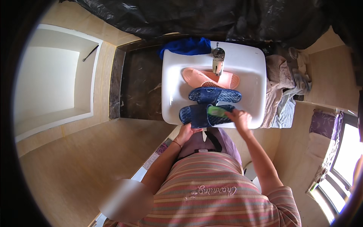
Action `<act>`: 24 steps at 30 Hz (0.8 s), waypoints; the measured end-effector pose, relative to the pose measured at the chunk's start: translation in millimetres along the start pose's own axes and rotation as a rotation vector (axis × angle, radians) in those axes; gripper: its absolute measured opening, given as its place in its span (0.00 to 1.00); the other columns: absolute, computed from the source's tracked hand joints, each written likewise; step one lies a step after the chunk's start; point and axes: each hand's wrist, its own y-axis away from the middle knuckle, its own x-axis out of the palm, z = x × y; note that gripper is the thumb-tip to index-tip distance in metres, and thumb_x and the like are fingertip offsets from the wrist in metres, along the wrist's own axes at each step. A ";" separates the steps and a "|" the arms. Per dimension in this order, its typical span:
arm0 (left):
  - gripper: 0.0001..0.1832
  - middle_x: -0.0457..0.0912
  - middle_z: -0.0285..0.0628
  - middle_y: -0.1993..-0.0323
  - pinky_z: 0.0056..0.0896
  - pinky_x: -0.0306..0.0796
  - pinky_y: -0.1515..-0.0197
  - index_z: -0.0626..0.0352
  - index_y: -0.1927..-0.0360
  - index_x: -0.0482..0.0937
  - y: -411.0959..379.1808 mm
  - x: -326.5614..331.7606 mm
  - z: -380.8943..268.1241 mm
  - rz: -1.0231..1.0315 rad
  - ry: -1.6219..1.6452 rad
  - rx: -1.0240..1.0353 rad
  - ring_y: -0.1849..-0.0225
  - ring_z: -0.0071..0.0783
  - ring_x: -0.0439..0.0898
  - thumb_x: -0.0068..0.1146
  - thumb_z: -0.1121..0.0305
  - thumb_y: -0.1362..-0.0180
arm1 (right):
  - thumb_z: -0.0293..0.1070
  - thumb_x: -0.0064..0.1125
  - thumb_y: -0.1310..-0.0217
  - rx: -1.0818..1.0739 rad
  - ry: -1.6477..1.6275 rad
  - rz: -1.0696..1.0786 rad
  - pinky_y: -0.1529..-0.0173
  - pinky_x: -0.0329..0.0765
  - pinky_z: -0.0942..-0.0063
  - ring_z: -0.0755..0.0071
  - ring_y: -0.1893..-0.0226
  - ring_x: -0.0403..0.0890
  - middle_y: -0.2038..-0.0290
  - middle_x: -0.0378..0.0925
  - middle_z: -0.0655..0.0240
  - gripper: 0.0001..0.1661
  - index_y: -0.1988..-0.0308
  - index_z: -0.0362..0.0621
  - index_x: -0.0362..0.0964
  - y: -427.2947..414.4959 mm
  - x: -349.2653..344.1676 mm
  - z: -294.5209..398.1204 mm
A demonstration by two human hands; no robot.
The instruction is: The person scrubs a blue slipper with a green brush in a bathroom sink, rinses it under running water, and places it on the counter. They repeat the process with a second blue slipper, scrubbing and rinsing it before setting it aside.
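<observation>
My left hand (187,132) grips the near edge of a dark blue slide slipper (199,115) at the front rim of a white washbasin (168,85). In my right hand (240,120) is a green brush (217,111), held against the slipper's insole; its bristles are hidden. A second blue slipper (208,95) lies just beyond in the basin, with whitish streaks on it. Behind that, a pair of pink slippers (195,77) lies partly overlapping below the chrome faucet (218,61).
A blue cloth (188,46) hangs over the basin's back left corner. Towels (279,85) drape over the counter at right. Dark marble countertop (140,85) lies left of the basin. Black plastic sheeting (198,17) covers the area behind. A window (346,153) is at far right.
</observation>
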 end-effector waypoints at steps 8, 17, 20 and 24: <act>0.18 0.80 0.47 0.50 0.50 0.73 0.43 0.65 0.45 0.73 5.6 13.9 -7.0 -0.029 -0.030 0.001 0.50 0.41 0.80 0.39 0.65 0.31 | 0.65 0.66 0.57 0.109 -0.012 0.090 0.74 0.74 0.60 0.54 0.81 0.80 0.86 0.75 0.61 0.31 0.85 0.47 0.74 -21.4 -11.1 -14.4; 0.18 0.79 0.44 0.48 0.48 0.71 0.41 0.64 0.46 0.74 -6.9 2.5 -19.5 -0.005 0.083 -0.144 0.46 0.41 0.78 0.39 0.66 0.32 | 0.63 0.64 0.49 -0.024 -0.471 0.245 0.71 0.76 0.65 0.64 0.77 0.82 0.71 0.83 0.62 0.29 0.59 0.51 0.78 -122.8 -65.9 68.5; 0.18 0.79 0.45 0.48 0.46 0.71 0.41 0.65 0.45 0.73 -4.9 15.3 -27.8 -0.104 0.066 -0.206 0.47 0.42 0.78 0.39 0.66 0.31 | 0.54 0.65 0.44 -0.031 -0.935 0.250 0.79 0.71 0.78 0.76 0.82 0.77 0.74 0.81 0.63 0.27 0.59 0.40 0.78 -143.4 -47.5 82.4; 0.19 0.79 0.47 0.47 0.46 0.71 0.41 0.65 0.44 0.72 -4.9 12.3 -34.4 -0.041 -0.016 -0.190 0.48 0.42 0.79 0.39 0.65 0.31 | 0.50 0.64 0.41 -0.099 -1.077 0.151 0.81 0.68 0.82 0.80 0.83 0.73 0.77 0.79 0.63 0.26 0.61 0.33 0.78 -155.0 -54.3 86.2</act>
